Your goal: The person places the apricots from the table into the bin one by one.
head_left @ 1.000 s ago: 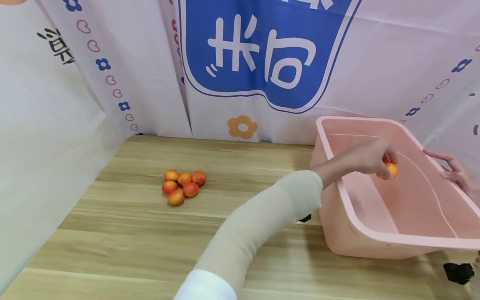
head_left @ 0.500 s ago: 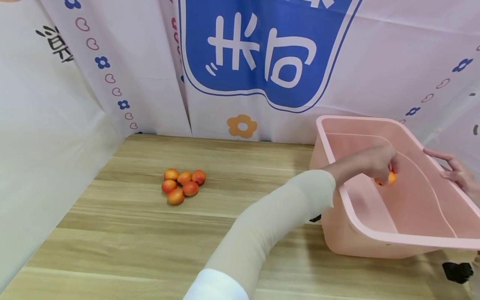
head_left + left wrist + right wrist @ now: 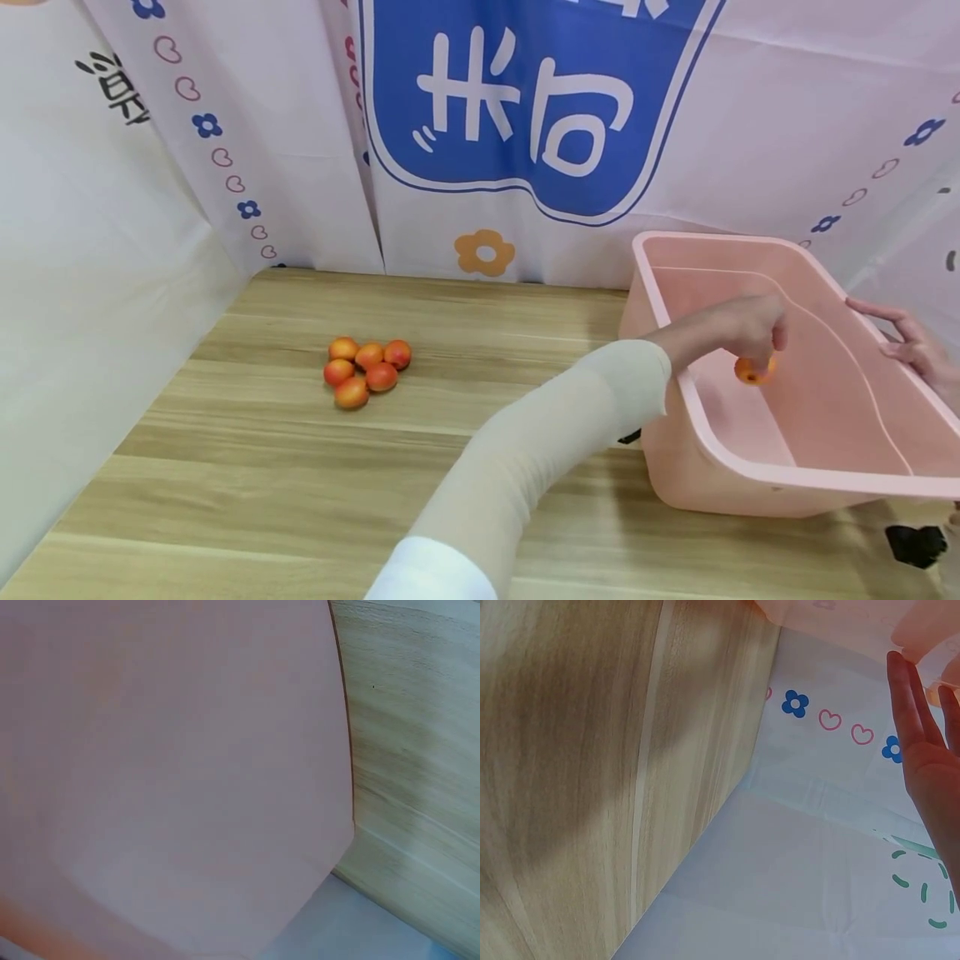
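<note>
A deep pink plastic tub (image 3: pixel 697 425) stands at the right of the wooden table. Inside it my left hand (image 3: pixel 738 329) points downward, its thumb and fingers at a small orange fruit (image 3: pixel 750 375) with a dark spot. The tub wall (image 3: pixel 210 765) fills most of the left wrist view and hides that hand there. My right hand (image 3: pixel 918 350) holds the tub's right rim. The right wrist view shows its straight fingers (image 3: pixel 907 705) along the outside of the translucent wall. Several orange-red fruits (image 3: pixel 381 377) lie bunched on the table's left side.
A printed white cloth (image 3: pixel 285 100) with a blue panel hangs behind the table, and more white sheeting (image 3: pixel 97 292) covers the left side. A black object (image 3: pixel 917 546) lies by the tub's near right corner. My left sleeve (image 3: pixel 517 442) spans the table's middle.
My left hand has gone lower and slightly right in the tub. The fruit has shifted down and left beneath the hand. My right hand stays on the rim.
</note>
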`<state>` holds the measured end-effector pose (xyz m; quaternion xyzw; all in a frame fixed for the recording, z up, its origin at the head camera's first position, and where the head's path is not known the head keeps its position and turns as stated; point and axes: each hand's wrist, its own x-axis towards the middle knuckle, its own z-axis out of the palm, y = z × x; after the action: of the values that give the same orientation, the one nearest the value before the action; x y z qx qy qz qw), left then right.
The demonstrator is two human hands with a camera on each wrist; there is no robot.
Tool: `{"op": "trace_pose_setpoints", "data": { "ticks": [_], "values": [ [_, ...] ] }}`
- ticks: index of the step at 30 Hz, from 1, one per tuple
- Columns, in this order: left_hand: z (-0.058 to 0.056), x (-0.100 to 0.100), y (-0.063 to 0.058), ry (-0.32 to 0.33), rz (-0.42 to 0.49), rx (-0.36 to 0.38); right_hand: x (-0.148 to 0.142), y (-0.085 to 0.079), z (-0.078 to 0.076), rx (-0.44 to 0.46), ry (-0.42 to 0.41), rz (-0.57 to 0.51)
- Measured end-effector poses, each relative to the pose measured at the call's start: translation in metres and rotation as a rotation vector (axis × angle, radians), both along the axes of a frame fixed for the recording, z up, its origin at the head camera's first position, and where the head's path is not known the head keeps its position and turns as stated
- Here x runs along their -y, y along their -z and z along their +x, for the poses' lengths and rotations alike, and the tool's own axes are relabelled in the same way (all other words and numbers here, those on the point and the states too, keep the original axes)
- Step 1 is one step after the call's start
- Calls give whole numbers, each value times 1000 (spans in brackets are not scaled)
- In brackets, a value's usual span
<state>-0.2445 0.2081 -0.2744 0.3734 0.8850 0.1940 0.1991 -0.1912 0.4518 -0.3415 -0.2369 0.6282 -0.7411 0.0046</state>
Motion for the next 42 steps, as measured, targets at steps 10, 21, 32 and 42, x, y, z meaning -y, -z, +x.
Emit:
{"op": "trace_pose_setpoints", "data": {
  "ticks": [10,21,32,42],
  "values": [
    [3,23,-15,86,150,51,1,-1,3,81,28,-10],
    [0,68,-22,142,372,87,4,-2,2,63,26,-11],
    [5,125,-23,63,634,156,-3,2,-2,64,-43,-91],
    [4,178,-16,11,657,97,-3,7,0,60,-63,-139]
  ]
}}
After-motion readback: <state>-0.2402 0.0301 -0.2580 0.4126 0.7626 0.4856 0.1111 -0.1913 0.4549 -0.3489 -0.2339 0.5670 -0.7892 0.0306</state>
